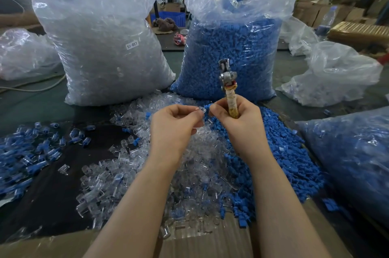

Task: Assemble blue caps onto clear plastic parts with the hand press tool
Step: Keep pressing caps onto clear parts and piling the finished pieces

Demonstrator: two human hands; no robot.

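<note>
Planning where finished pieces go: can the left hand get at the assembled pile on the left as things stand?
Probably yes: nothing stands between the left hand and the assembled pile, only open dark mat. But it pinches a clear part, so it must release that first.

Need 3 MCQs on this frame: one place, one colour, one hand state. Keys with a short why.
1. Where does the tall clear bag of blue plastic caps stand?
A. right of the tall bag of clear plastic parts
B. left of it
C. on top of it

2. What colour is the wrapped handle of the metal hand press tool?
A. red
B. yellowish-tan
C. green

3. What is the right hand doing?
A. lying flat on the table
B. hanging idle
C. its grip is closed round the tool handle

Key: 1 A, the blue bag is right of the labelled clear one. 2 B, the wrapping above the fist is tan. 3 C, fingers curl round the handle while the left hand pinches a small clear plastic part.
</note>
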